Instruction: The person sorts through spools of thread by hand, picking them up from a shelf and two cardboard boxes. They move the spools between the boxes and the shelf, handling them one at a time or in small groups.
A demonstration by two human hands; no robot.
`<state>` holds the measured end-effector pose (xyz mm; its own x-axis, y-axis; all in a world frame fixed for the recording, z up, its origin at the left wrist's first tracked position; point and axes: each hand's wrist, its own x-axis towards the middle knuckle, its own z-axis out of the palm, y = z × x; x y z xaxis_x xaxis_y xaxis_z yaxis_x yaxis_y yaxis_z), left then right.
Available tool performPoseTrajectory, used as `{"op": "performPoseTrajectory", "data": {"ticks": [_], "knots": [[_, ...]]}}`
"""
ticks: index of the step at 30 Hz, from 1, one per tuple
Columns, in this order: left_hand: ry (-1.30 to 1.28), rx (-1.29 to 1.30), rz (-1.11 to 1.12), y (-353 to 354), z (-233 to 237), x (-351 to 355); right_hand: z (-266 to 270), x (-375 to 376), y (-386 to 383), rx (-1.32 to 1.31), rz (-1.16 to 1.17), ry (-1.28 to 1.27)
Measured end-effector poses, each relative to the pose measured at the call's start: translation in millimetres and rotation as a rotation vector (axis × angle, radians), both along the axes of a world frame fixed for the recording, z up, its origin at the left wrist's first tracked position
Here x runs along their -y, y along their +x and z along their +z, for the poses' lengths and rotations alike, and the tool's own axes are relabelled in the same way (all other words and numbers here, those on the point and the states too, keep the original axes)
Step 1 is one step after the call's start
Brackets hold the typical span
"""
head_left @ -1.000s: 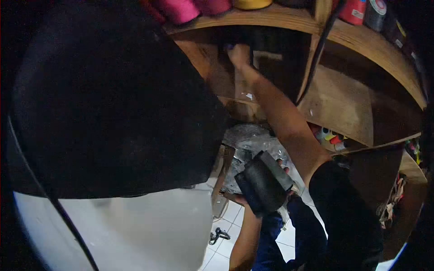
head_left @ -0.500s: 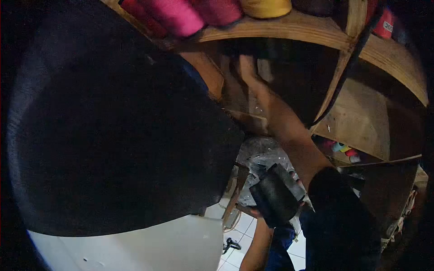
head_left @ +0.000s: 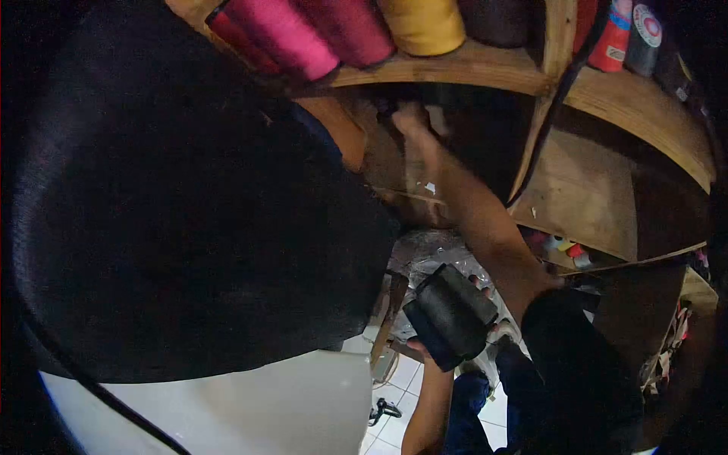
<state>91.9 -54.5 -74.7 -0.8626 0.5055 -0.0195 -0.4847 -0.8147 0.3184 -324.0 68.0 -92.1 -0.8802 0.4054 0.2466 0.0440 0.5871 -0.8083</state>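
Thread spools (head_left: 451, 315), black, sit clamped in the left hand (head_left: 425, 355) below the shelf (head_left: 455, 68), where the right hand (head_left: 413, 121) reaches, fingers too blurred to judge; with attention overhead, the left grip might loosen and drop them.

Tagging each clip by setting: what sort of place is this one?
Probably a thread or sewing-supply shop or storeroom: wooden shelves carry a pink thread cone, a yellow thread cone and others, and the left hand holds black spools.

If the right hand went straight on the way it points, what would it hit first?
Likely the dark items in the shadowed wooden cubby, just past the right hand; depth is unclear.
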Motion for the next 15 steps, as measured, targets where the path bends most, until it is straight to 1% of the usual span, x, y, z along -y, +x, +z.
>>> {"op": "performPoseTrajectory", "data": {"ticks": [1,2,4,6,7,8,9,10,11,12,13,15], "knots": [[-0.011,-0.011,0.001,0,3,0,4,-1,8,-0.021,-0.021,0.007],[-0.031,-0.03,0.009,-1,5,0,0,0,24,-0.034,0.074,-0.302],[-0.052,-0.08,0.046,-6,14,-6,37,1,100,-0.067,0.251,-0.919],[0.457,0.018,0.108,-9,33,-32,79,-12,166,0.146,0.59,-1.107],[0.202,0.055,0.145,-9,43,-26,101,-21,203,0.193,0.65,-0.987],[0.159,0.008,0.094,-10,32,-21,120,-28,238,0.241,0.706,-0.871],[0.116,-0.042,0.045,-12,22,-17,130,-34,270,0.144,0.662,-0.697],[0.064,-0.174,0.034,-14,-15,-6,139,-40,299,0.046,0.618,-0.515],[0.01,-0.31,0.024,-14,-52,8,151,-44,327,0.123,0.628,-0.504],[-0.142,-0.154,0.189,-9,-24,-2,161,-45,352,0.196,0.64,-0.489],[-0.31,0.011,0.336,-3,4,-12,165,-42,370,0.19,0.646,-0.347],[-0.323,-0.053,0.342,-4,-8,-9,173,-35,397,0.165,0.653,-0.053]]}}
